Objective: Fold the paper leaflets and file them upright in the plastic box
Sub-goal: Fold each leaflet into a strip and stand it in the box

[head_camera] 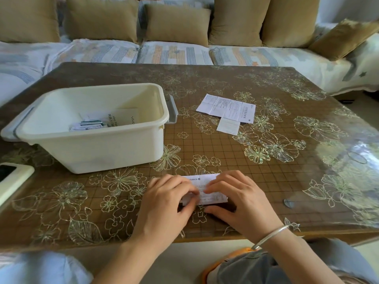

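Note:
A small white printed leaflet (207,182) lies partly folded near the table's front edge. My left hand (166,203) and my right hand (238,199) both lie on it, fingertips meeting over its middle and pressing it flat. The cream plastic box (98,148) with grey handles stands to the left behind my hands. Several folded leaflets (90,124) and a white booklet (125,116) are inside it. Another unfolded leaflet (225,106) lies flat at mid-table, right of the box, with a smaller paper (228,126) just below it.
A white-cased phone (12,179) sits at the table's left edge. The table (287,181) has a glossy brown flowered cover. A sofa with tan cushions (176,23) runs behind the table. My right wrist carries a silver bangle (270,235).

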Motion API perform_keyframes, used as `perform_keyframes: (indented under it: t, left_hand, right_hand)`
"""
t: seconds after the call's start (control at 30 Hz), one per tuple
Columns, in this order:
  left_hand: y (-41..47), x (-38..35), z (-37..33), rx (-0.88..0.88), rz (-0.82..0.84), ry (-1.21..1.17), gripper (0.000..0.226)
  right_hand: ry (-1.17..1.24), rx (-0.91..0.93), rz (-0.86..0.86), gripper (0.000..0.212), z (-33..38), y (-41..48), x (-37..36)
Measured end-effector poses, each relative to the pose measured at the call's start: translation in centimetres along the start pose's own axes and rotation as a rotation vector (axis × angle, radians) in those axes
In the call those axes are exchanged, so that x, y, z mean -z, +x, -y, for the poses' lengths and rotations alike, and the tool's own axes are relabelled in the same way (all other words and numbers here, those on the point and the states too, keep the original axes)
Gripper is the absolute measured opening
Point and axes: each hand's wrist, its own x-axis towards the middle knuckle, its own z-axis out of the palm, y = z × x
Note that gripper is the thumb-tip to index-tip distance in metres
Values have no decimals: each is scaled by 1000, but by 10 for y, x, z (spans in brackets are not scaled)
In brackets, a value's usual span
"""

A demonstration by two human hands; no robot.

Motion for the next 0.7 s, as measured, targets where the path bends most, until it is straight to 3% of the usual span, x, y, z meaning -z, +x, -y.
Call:
perform_keyframes:
  t: [0.27,0.4,0.47,0.57,0.63,0.7]
  left_hand:
    - [2,8,11,-26,101,-78,43]
    - [2,10,11,64,54,-228,49]
    - [2,13,11,175,-16,-358,56]
    - [4,22,9,390,-41,-589,66]
    - [4,29,8,472,28,-687,57]
    - [4,35,5,503,102,-736,34]
  right_hand:
    - [-166,217,-27,16,0,2,1]
    - [-177,90,-76,16,9,4,0]
    - [3,-124,-153,10,15,7,3]
    - [616,-570,-185,10,24,10,11]
    - [953,-757,-96,12,30,11,16]
    - [1128,-831,-65,14,33,14,16]
